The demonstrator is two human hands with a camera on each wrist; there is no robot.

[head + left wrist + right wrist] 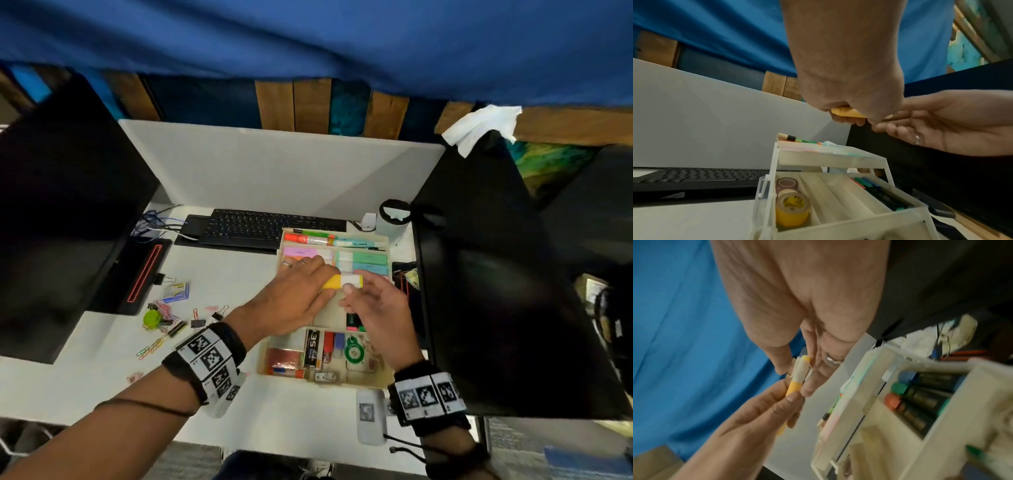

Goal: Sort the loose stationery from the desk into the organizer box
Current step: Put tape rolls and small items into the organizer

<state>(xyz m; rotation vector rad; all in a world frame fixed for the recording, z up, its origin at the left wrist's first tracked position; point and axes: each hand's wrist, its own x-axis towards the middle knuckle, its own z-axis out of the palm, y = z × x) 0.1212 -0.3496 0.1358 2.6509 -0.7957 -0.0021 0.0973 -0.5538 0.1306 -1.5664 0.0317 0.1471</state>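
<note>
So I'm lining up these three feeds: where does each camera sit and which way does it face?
Head: worn on the head, looks forward and down on the desk and organizer box; both forearms and hands show.
Left wrist: low, looks along the left hand over the box trays toward the divider.
Right wrist: looks along the right hand; left fingers reach in from below.
Shared: all three show the yellow highlighter held between both hands above the box.

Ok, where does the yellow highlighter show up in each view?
Head: yellow highlighter centre, between both hands above the organizer box.
Left wrist: centre, poking from the left hand.
Right wrist: left of centre.
Shared landmark: the organizer box.
</note>
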